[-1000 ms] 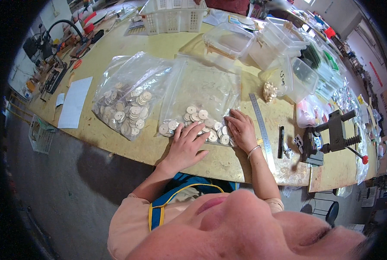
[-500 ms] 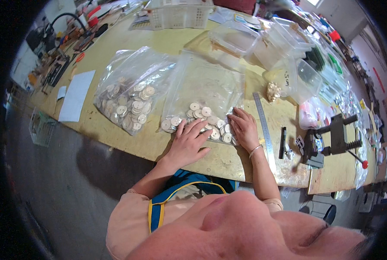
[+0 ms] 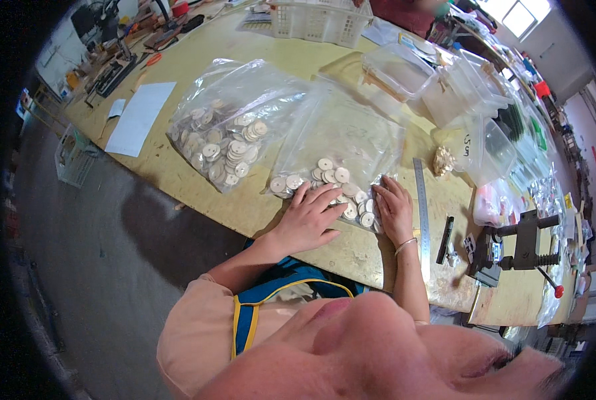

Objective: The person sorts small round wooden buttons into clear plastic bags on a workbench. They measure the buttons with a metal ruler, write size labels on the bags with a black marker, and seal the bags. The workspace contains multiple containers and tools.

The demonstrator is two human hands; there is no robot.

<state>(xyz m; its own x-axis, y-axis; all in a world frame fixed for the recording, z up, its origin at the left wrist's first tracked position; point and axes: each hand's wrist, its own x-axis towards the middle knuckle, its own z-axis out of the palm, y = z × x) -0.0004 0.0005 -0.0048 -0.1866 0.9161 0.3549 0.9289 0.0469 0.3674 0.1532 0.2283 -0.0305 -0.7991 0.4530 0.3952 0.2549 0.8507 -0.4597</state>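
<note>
A clear plastic bag (image 3: 351,143) lies flat on the wooden workbench (image 3: 291,73), its near end holding several round pale discs (image 3: 328,175). My left hand (image 3: 309,219) lies palm down with fingers spread on the bag's near edge, over the discs. My right hand (image 3: 395,210) presses flat on the bag's right corner, fingers together. A second, fuller clear bag of discs (image 3: 228,137) sits just to the left, untouched.
A steel ruler (image 3: 422,213) lies right of my right hand, a black marker (image 3: 445,240) and a dark bench press (image 3: 518,247) beyond it. Clear plastic tubs (image 3: 438,87) and a white basket (image 3: 318,17) stand at the back. A white paper sheet (image 3: 140,117) lies far left.
Both hands stay on the bag of discs. My left hand has slid slightly and spread its fingers over the discs; the view has shifted a little.
</note>
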